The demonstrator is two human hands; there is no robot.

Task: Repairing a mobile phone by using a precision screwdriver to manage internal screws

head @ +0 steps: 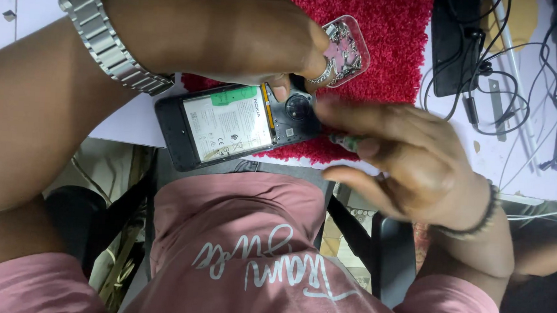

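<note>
On the red mat's near edge, left hand fingers pin the opened phone; right hand fingers pinch a tool.

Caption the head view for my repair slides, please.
Left hand steadies an opened phone on a red mat while the right hand works a small tool near its camera.

The left hand reaches in from the upper left, forearm bare and broad across the view, wrist bent so the palm faces down. Its fingers curl inward, thumb tip pressed down near the middle of the counter's near edge. The right hand comes from the lower right, wrist cocked, fingers stretched leftward and pinched together at the tips; it is blurred, so the exact grip cannot be told.
</note>
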